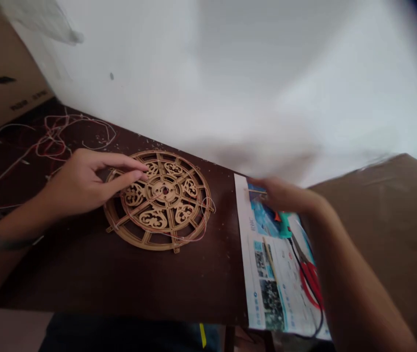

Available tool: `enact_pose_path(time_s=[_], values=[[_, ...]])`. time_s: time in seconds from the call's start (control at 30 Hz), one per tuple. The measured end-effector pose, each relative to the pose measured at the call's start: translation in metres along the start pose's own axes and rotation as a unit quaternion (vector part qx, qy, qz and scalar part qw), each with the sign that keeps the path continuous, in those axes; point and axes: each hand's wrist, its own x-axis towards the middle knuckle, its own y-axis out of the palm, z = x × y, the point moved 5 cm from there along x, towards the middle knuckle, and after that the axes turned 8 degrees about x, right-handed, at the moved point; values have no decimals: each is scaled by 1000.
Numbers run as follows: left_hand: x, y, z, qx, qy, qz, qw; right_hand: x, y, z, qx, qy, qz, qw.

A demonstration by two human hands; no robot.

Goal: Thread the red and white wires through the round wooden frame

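on the dark table (138,283), towards its far edge, lies a round fretwork wooden wheel (167,215) with thin wire looped round its rim. the left hand (83,183) rests on the wheel's left side, fingers apart and stretched toward the hub. the right hand (285,195) hangs over a printed sheet (267,293) (too blurred to tell whether its fingers pinch the thin pale stick (256,191) at their tips). a teal glue gun (284,226) and red scissors (311,281) lie on the sheet; loose wires (52,139) tangle at far left.
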Motion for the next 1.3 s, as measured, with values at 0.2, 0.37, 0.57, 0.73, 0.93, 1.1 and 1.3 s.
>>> enact_pose_path(time_s=[0.2,0.37,0.57,0.73,0.93,1.1,1.3], values=[[2,5,-7,8,27,11,1000,-33,24,4,64,46,82,994],[11,7,-27,32,62,59,996,-34,42,9,282,82,54,954],[29,17,-72,53,138,78,986,-21,66,21,310,58,-16,949],[33,33,-80,56,168,76,981,-20,65,21,278,62,-94,954],[42,53,-75,74,168,98,978,-21,63,16,294,81,-93,948],[62,90,-111,-6,194,171,966,-23,53,21,291,81,-83,950],[86,145,-134,-169,160,220,947,-28,45,23,312,67,-80,944]])
